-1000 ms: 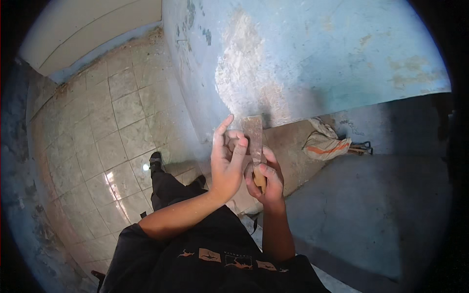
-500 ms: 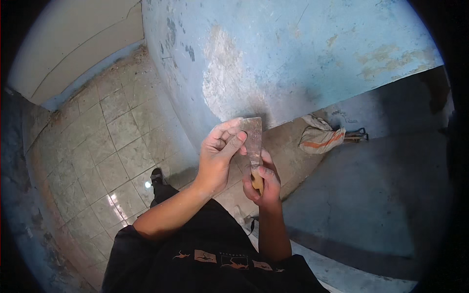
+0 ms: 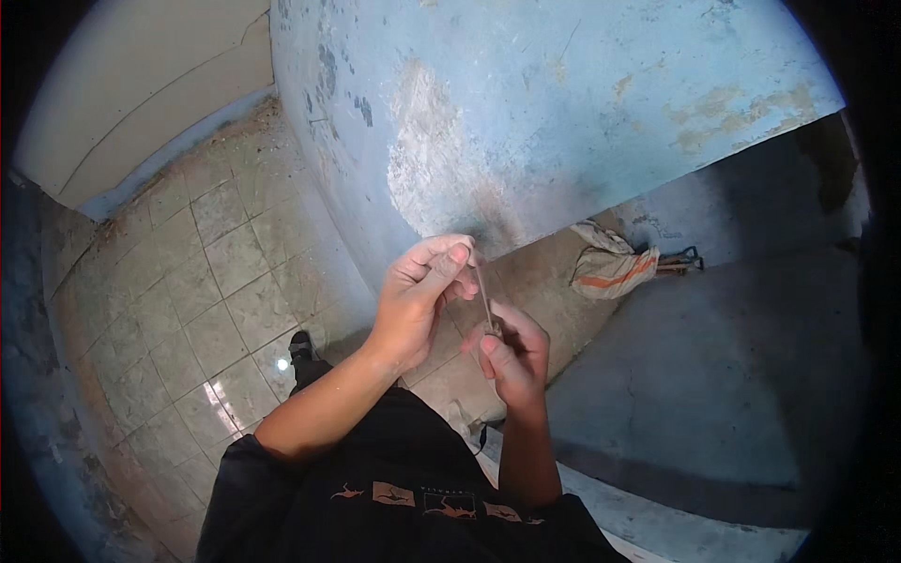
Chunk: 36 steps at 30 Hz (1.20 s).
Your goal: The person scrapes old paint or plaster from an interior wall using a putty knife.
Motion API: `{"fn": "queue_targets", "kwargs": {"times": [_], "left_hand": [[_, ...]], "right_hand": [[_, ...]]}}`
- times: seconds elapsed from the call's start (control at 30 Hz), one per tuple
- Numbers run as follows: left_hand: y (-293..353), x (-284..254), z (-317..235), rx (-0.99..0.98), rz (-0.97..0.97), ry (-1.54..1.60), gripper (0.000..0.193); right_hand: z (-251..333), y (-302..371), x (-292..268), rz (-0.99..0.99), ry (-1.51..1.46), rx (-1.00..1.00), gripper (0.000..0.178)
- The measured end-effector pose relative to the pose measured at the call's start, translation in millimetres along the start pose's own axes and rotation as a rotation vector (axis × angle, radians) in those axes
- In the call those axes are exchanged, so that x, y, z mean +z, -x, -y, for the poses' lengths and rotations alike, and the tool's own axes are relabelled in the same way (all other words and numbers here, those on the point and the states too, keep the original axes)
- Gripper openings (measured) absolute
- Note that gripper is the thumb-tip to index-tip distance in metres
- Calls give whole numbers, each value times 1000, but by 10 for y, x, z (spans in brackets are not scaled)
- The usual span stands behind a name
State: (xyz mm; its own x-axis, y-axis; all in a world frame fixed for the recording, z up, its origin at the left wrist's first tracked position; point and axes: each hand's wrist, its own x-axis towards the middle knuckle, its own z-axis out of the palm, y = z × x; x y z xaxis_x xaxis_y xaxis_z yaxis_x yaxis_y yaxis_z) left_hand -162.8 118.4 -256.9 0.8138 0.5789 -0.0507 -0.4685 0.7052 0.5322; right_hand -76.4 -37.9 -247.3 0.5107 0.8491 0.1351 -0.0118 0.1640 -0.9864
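A putty knife point(image 3: 484, 298) is turned nearly edge-on, its metal blade showing as a thin grey line. My right hand point(image 3: 518, 355) is closed round its handle, which the fingers mostly hide. My left hand point(image 3: 419, 286), dusty white at the fingers, pinches the blade's upper end between thumb and fingertips. Just beyond both hands stands the blue painted wall point(image 3: 554, 113), with a large whitish bare patch point(image 3: 427, 155) where paint is gone.
Dusty square tiles point(image 3: 216, 281) cover the floor at left, where my shoe point(image 3: 300, 345) shows. Beyond the wall's lower edge, a pale sack with an orange stripe point(image 3: 610, 267) lies beside tool handles point(image 3: 680, 261). A grey-blue surface point(image 3: 676, 375) spreads at right.
The putty knife has rotated from showing its flat blade face to nearly edge-on. My right hand has turned with it and dropped slightly; the left stays at the blade's end.
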Motion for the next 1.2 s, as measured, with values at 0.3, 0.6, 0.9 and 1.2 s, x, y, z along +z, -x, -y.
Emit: {"fn": "queue_targets", "kwargs": {"times": [0.3,0.6,0.9,1.2], "left_hand": [[68,122,-52,55,83,-36,41],[94,97,16,168,34,0,26],[71,59,-10,180,-46,-102,24],[-49,38,-146,61,36,-238,19]], "right_hand": [[219,-61,162,-221,618,-355,37],[236,-28,172,-303,775,-427,32],[268,-29,216,-323,834,-459,31],[201,-51,211,-286,847,-478,28]]}}
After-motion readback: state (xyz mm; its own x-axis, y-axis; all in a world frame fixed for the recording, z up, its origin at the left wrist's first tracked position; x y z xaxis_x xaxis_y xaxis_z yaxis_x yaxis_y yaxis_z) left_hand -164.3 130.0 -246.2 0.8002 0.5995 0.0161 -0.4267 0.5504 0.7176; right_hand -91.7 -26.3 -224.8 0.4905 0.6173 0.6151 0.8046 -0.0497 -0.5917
